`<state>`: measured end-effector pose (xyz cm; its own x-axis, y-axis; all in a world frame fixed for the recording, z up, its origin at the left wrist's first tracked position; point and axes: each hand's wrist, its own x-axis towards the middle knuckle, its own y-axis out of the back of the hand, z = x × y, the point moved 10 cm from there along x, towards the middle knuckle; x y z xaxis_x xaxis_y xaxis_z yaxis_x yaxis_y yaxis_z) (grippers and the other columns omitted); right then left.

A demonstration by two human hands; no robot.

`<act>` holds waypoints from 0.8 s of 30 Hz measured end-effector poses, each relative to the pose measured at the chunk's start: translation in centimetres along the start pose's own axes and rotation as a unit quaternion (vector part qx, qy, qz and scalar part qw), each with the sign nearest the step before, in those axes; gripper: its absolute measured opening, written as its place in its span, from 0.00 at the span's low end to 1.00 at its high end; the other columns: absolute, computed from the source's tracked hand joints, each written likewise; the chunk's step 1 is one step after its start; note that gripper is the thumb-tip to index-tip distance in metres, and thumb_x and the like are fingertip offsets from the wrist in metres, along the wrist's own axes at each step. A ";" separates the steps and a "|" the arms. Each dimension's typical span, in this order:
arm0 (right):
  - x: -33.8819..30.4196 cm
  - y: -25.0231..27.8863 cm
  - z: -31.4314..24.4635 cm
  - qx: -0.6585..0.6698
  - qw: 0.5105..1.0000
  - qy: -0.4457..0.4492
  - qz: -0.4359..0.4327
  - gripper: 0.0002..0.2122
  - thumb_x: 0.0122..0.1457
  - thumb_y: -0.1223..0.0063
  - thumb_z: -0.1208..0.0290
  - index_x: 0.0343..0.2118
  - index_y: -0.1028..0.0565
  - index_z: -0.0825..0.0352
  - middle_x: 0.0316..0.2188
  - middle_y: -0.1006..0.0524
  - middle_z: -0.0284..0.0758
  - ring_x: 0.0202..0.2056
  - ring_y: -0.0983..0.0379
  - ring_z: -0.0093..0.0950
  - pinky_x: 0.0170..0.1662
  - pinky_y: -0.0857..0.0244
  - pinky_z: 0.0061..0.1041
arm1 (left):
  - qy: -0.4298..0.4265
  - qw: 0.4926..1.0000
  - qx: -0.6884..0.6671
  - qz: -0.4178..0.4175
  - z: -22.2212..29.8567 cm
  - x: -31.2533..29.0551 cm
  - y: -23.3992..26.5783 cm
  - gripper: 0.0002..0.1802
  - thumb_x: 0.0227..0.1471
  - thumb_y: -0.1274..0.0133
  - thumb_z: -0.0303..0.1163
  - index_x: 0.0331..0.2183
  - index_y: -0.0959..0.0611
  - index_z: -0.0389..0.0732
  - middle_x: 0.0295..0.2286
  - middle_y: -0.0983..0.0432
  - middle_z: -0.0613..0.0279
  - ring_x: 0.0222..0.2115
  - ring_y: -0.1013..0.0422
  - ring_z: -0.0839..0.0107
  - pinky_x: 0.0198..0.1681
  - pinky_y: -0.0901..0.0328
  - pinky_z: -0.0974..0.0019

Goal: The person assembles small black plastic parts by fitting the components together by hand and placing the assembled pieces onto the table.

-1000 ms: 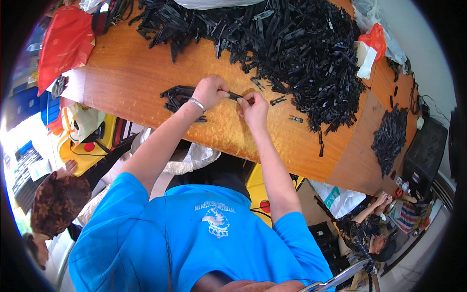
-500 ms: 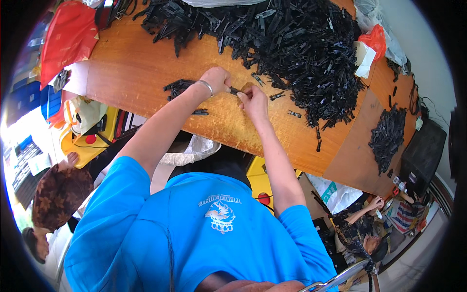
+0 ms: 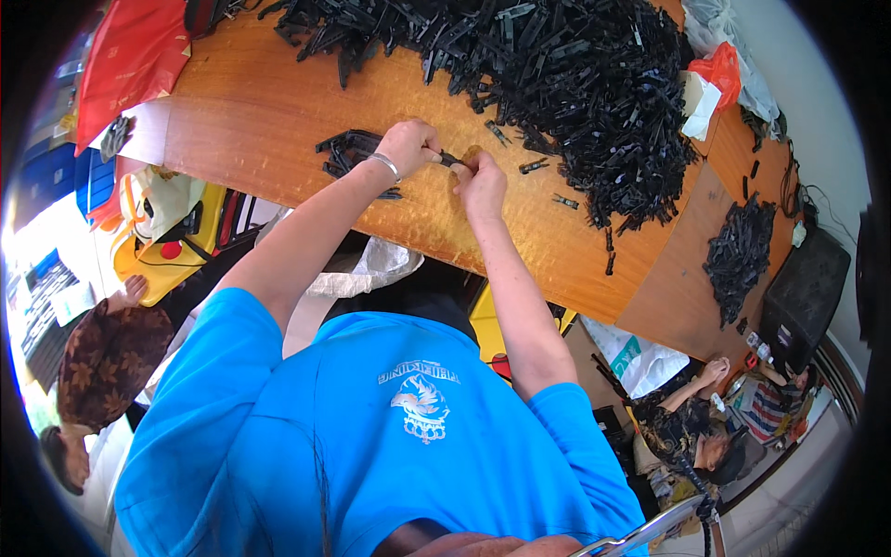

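Between my two hands is a small, narrow black plastic piece (image 3: 448, 159), too small to tell its exact kind. My left hand (image 3: 406, 148), with a silvery bracelet at the wrist, is closed on one end of it. The fingers of my right hand (image 3: 482, 188) pinch its other end. Beside my left hand lies a small group of long black plastic parts (image 3: 345, 148), partly hidden by that hand and wrist. Just right of my right hand, loose short black pieces (image 3: 534, 166) rest on the wooden table (image 3: 269, 130).
A large heap of black plastic parts (image 3: 575, 93) covers the table's far side. A smaller black pile (image 3: 740, 255) lies at the right, near a black box (image 3: 806, 288). Red bags (image 3: 135, 65) hang at the far left. Other people sit at left and right.
Both hands have shifted slightly away from me with the black piece still between them. At the right, another person's arms have moved a little.
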<state>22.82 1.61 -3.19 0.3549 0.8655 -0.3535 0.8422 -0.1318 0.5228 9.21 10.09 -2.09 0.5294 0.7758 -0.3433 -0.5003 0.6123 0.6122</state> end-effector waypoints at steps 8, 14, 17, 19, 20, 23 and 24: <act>-0.3 0.8 -0.4 -0.060 0.995 0.074 0.025 0.09 0.53 0.38 0.74 0.29 0.28 0.70 0.17 0.25 0.37 0.15 0.27 0.26 0.20 0.35 0.27 | -0.042 0.998 0.044 0.032 1.9 -0.3 0.6 0.08 0.39 0.36 0.29 0.27 0.17 0.40 0.29 0.23 0.55 0.34 0.26 0.55 0.40 0.32 0.56; -1.8 0.2 0.5 -0.034 0.999 0.040 0.012 0.10 0.50 0.36 0.69 0.28 0.27 0.67 0.22 0.23 0.44 0.26 0.25 0.46 0.29 0.33 0.39 | -0.026 0.999 -0.010 0.039 1.9 -1.9 1.3 0.09 0.38 0.36 0.28 0.27 0.18 0.39 0.27 0.23 0.54 0.32 0.26 0.56 0.39 0.32 0.57; -1.5 0.3 0.0 -0.018 0.999 0.025 0.014 0.10 0.50 0.36 0.69 0.28 0.27 0.67 0.21 0.23 0.45 0.26 0.26 0.47 0.29 0.34 0.40 | 0.013 0.998 -0.032 0.045 0.8 -1.8 1.2 0.10 0.39 0.36 0.28 0.26 0.19 0.37 0.26 0.23 0.54 0.31 0.25 0.56 0.37 0.31 0.58; -0.9 0.7 -0.3 -0.040 0.997 0.063 0.025 0.09 0.52 0.37 0.71 0.28 0.27 0.69 0.19 0.24 0.41 0.21 0.26 0.37 0.25 0.35 0.33 | 0.032 0.997 -0.046 0.049 0.5 -1.5 1.0 0.10 0.39 0.36 0.28 0.26 0.19 0.37 0.26 0.23 0.53 0.30 0.25 0.56 0.36 0.31 0.58; -0.8 0.9 -0.9 -0.063 0.992 0.101 0.036 0.08 0.54 0.39 0.74 0.28 0.28 0.70 0.16 0.24 0.38 0.16 0.26 0.27 0.21 0.35 0.27 | 0.027 0.997 -0.044 0.059 0.6 -1.4 1.0 0.10 0.39 0.36 0.28 0.26 0.20 0.37 0.26 0.22 0.53 0.29 0.25 0.56 0.35 0.31 0.58; -0.2 0.7 -0.1 -0.038 0.997 0.054 0.024 0.09 0.51 0.37 0.71 0.27 0.27 0.70 0.20 0.24 0.46 0.23 0.25 0.44 0.27 0.34 0.38 | 0.024 0.996 -0.052 0.067 0.4 -1.1 0.7 0.10 0.39 0.35 0.28 0.26 0.20 0.37 0.26 0.22 0.53 0.29 0.25 0.56 0.35 0.31 0.58; -0.2 0.9 -0.4 -0.038 0.998 0.053 0.023 0.09 0.51 0.37 0.71 0.27 0.27 0.70 0.20 0.24 0.46 0.23 0.25 0.44 0.27 0.34 0.38 | 0.027 0.995 -0.061 0.068 0.2 -1.1 0.7 0.10 0.39 0.35 0.28 0.25 0.20 0.37 0.26 0.23 0.53 0.29 0.25 0.56 0.35 0.31 0.58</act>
<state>23.31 1.55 -2.36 0.3441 0.9059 -0.2469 0.7912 -0.1382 0.5957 8.43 9.63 -1.13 0.4150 0.8579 -0.3029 -0.6463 0.5123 0.5656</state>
